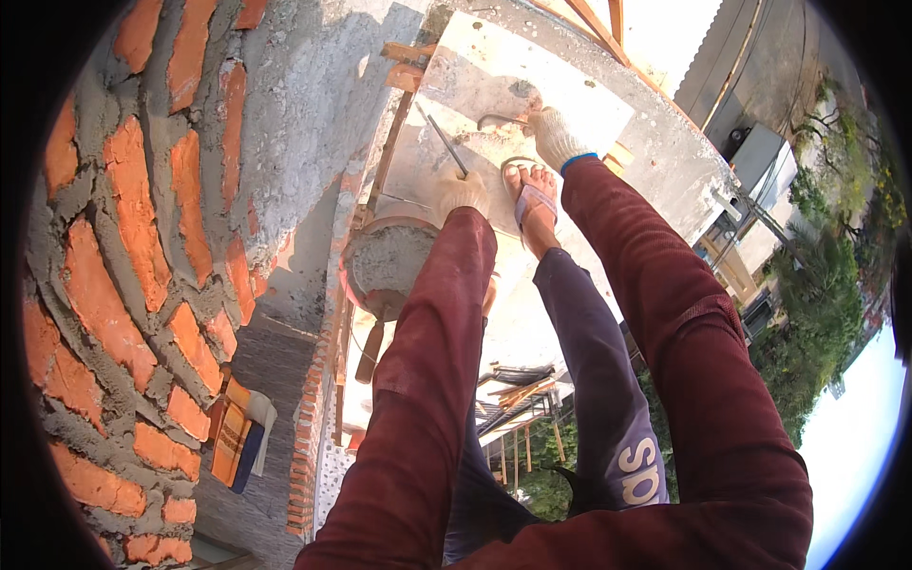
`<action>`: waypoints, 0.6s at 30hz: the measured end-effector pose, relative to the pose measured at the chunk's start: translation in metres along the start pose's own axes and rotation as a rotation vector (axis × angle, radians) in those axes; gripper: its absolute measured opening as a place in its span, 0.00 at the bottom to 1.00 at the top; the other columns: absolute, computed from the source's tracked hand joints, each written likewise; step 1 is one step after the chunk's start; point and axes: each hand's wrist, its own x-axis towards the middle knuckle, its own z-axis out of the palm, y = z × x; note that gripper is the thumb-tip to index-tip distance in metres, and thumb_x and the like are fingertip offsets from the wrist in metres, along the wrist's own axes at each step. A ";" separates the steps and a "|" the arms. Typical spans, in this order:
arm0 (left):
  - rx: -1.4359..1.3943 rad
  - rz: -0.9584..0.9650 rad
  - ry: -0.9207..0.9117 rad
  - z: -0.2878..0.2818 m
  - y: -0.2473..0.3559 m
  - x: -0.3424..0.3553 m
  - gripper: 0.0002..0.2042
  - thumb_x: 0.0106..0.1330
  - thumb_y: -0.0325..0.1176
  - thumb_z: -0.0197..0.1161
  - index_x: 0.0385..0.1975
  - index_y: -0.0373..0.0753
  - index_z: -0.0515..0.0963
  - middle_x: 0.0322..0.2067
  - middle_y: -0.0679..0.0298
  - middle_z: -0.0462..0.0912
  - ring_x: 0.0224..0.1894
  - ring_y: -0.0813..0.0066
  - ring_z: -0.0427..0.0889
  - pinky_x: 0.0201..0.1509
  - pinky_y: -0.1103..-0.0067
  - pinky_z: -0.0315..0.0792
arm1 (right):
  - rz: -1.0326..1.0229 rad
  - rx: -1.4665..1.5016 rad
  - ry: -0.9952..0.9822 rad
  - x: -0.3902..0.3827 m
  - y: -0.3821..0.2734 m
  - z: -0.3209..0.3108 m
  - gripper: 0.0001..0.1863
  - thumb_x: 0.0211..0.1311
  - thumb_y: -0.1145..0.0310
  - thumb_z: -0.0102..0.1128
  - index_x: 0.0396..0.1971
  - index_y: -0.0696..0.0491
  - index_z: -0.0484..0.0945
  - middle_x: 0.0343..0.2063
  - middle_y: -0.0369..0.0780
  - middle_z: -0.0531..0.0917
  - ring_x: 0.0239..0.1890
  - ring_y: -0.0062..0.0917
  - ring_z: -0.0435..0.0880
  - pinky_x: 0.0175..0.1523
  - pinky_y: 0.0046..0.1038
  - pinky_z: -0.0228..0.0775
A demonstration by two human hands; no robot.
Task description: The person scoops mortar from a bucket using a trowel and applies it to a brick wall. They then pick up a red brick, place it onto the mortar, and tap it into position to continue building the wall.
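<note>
My left hand (pixel 461 193), in a pale work glove, is closed round a thin dark rod (pixel 442 141) that points up and away to the left. My right hand (pixel 559 139), gloved with a blue cuff, is closed on a tool with a thin curved dark end (pixel 495 119); its grip is hidden by the fingers. Both hands are low over a pale, dusty board (pixel 608 114). Left of my left forearm stands a bucket of grey mortar (pixel 388 258). A trowel with a wooden handle (pixel 370 353) rests at its near rim.
On the left rises a brick wall (pixel 133 209) with rough mortar joints. My sandalled foot (pixel 534 195) stands on the board between the hands. Wooden pieces (pixel 404 66) lie along the board's edge. Beyond its right side, trees (pixel 807 294) and a vehicle (pixel 760 157) appear far below.
</note>
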 end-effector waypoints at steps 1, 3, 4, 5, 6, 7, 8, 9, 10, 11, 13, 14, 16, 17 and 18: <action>-0.021 -0.024 0.015 0.015 -0.003 0.010 0.13 0.65 0.39 0.61 0.38 0.36 0.86 0.36 0.47 0.90 0.41 0.50 0.90 0.46 0.61 0.80 | -0.083 0.061 0.175 0.010 0.010 0.016 0.11 0.63 0.75 0.58 0.42 0.55 0.87 0.39 0.53 0.88 0.45 0.47 0.88 0.51 0.44 0.80; -0.054 -0.135 -0.018 0.027 -0.034 0.025 0.15 0.65 0.41 0.63 0.40 0.35 0.86 0.34 0.46 0.90 0.38 0.52 0.90 0.47 0.64 0.80 | -0.144 -0.042 0.209 0.020 -0.004 0.028 0.12 0.61 0.75 0.60 0.42 0.56 0.87 0.39 0.55 0.87 0.45 0.47 0.88 0.49 0.44 0.81; -0.018 -0.125 -0.023 0.030 -0.031 0.023 0.16 0.65 0.42 0.64 0.41 0.34 0.86 0.33 0.46 0.90 0.39 0.52 0.90 0.48 0.64 0.80 | -0.126 -0.079 0.152 0.021 -0.002 0.032 0.11 0.60 0.75 0.61 0.41 0.56 0.87 0.39 0.54 0.87 0.45 0.47 0.88 0.48 0.44 0.81; 0.012 -0.112 -0.016 0.032 -0.031 0.021 0.17 0.65 0.43 0.64 0.42 0.33 0.86 0.33 0.46 0.90 0.40 0.52 0.90 0.48 0.64 0.80 | -0.120 -0.115 0.102 0.024 -0.002 0.034 0.11 0.59 0.75 0.62 0.40 0.57 0.87 0.38 0.54 0.87 0.44 0.47 0.89 0.47 0.44 0.81; -0.063 -0.103 -0.013 0.034 -0.035 0.022 0.18 0.66 0.44 0.64 0.42 0.32 0.85 0.34 0.47 0.90 0.39 0.52 0.90 0.48 0.64 0.80 | -0.116 -0.152 0.059 0.027 -0.004 0.032 0.10 0.58 0.75 0.62 0.39 0.57 0.86 0.37 0.53 0.87 0.44 0.47 0.89 0.46 0.44 0.81; -0.141 -0.088 -0.005 0.035 -0.037 0.022 0.20 0.66 0.45 0.64 0.42 0.31 0.85 0.34 0.47 0.90 0.39 0.52 0.90 0.48 0.64 0.80 | -0.125 -0.172 0.011 0.030 -0.006 0.028 0.10 0.58 0.74 0.62 0.39 0.57 0.86 0.36 0.53 0.87 0.43 0.47 0.89 0.45 0.44 0.81; -0.221 -0.071 -0.004 0.032 -0.037 0.017 0.21 0.66 0.46 0.64 0.42 0.30 0.85 0.35 0.47 0.90 0.39 0.52 0.89 0.48 0.65 0.80 | -0.130 -0.196 -0.038 0.029 -0.005 0.022 0.09 0.58 0.74 0.62 0.38 0.57 0.86 0.35 0.52 0.87 0.42 0.47 0.89 0.45 0.44 0.81; -0.200 -0.073 0.015 0.029 -0.035 0.010 0.20 0.66 0.44 0.65 0.40 0.29 0.84 0.34 0.47 0.89 0.39 0.52 0.89 0.47 0.65 0.80 | -0.137 -0.220 -0.081 0.027 -0.006 0.013 0.09 0.59 0.73 0.62 0.38 0.56 0.85 0.34 0.51 0.87 0.41 0.47 0.89 0.44 0.44 0.81; -0.183 -0.071 0.038 0.024 -0.033 0.001 0.18 0.65 0.43 0.66 0.38 0.29 0.84 0.33 0.47 0.89 0.38 0.53 0.89 0.47 0.65 0.79 | -0.142 -0.225 -0.046 0.022 -0.006 0.010 0.09 0.59 0.73 0.62 0.39 0.56 0.85 0.34 0.51 0.87 0.41 0.47 0.89 0.44 0.45 0.81; -0.163 -0.062 0.053 0.015 -0.027 -0.011 0.17 0.65 0.41 0.68 0.36 0.29 0.84 0.33 0.46 0.88 0.38 0.53 0.89 0.46 0.65 0.79 | -0.137 -0.231 -0.008 0.012 -0.002 0.010 0.09 0.60 0.73 0.62 0.39 0.56 0.85 0.34 0.51 0.87 0.40 0.48 0.89 0.44 0.45 0.81; -0.437 -0.054 -0.185 0.004 -0.045 -0.035 0.16 0.69 0.39 0.68 0.44 0.30 0.83 0.36 0.53 0.88 0.39 0.65 0.86 0.46 0.69 0.79 | -0.121 -0.117 -0.014 -0.003 -0.003 0.005 0.10 0.63 0.71 0.63 0.42 0.56 0.84 0.38 0.53 0.87 0.41 0.48 0.89 0.45 0.45 0.81; -0.594 -0.032 -0.304 0.000 -0.060 -0.051 0.16 0.71 0.38 0.67 0.48 0.30 0.82 0.38 0.56 0.87 0.39 0.68 0.85 0.45 0.71 0.79 | -0.107 -0.059 -0.009 -0.007 -0.011 0.000 0.10 0.64 0.70 0.63 0.42 0.56 0.84 0.39 0.53 0.87 0.42 0.48 0.89 0.46 0.46 0.80; -0.638 0.030 -0.472 -0.042 -0.036 -0.115 0.17 0.74 0.35 0.66 0.57 0.31 0.80 0.41 0.60 0.86 0.39 0.75 0.83 0.44 0.76 0.78 | -0.099 -0.041 0.050 -0.009 -0.014 -0.002 0.09 0.67 0.67 0.63 0.42 0.55 0.84 0.40 0.52 0.87 0.44 0.48 0.88 0.48 0.47 0.79; -0.798 0.054 -0.565 -0.045 -0.049 -0.141 0.18 0.75 0.32 0.67 0.60 0.32 0.78 0.42 0.61 0.85 0.40 0.79 0.82 0.43 0.80 0.77 | -0.123 -0.072 0.107 -0.002 -0.017 0.003 0.10 0.68 0.65 0.62 0.41 0.55 0.84 0.39 0.51 0.87 0.45 0.48 0.88 0.49 0.47 0.79; -0.939 0.047 -0.678 -0.053 -0.054 -0.167 0.18 0.75 0.31 0.68 0.60 0.33 0.78 0.41 0.63 0.85 0.41 0.81 0.81 0.42 0.82 0.76 | -0.106 -0.155 0.145 0.011 -0.008 0.022 0.09 0.68 0.67 0.62 0.40 0.55 0.87 0.41 0.50 0.88 0.47 0.46 0.88 0.51 0.46 0.79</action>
